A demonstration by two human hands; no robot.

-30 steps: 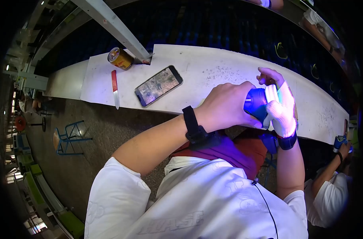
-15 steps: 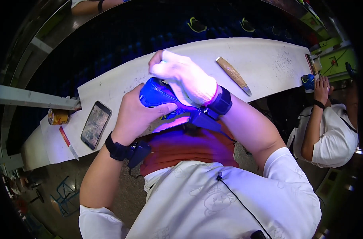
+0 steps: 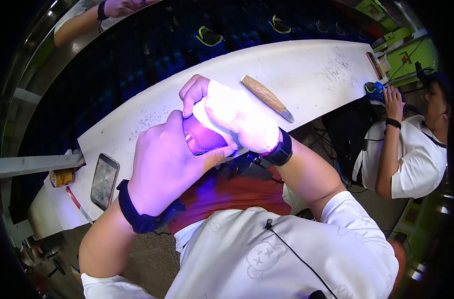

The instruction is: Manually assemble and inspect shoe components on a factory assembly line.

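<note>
A shoe (image 3: 203,139) is held up over the near edge of the white bench, its stitched end lit purple by a bright light. My left hand (image 3: 159,154) is closed round its left side, with the thumb along the lower edge. A white glove with bare fingertips covers my right hand (image 3: 239,117), which lies across the top and right of the shoe with its fingers curled. Strong glare washes out the glove, and much of the shoe is hidden under both hands. Beyond my right hand a wooden-handled knife (image 3: 264,94) lies on the bench.
On the white bench (image 3: 316,74) a phone (image 3: 105,180) lies left of my left hand, near a red-handled blade (image 3: 73,198) and a yellow can (image 3: 62,177). Dark shoes (image 3: 208,37) stand behind the bench. At right a co-worker (image 3: 411,159) handles a blue shoe (image 3: 374,93); another person's arm (image 3: 80,25) shows top left.
The shoe has turned in my hands, and its lit part now looks purple instead of blue. My left hand has shifted round its side. The whole view has swung somewhat.
</note>
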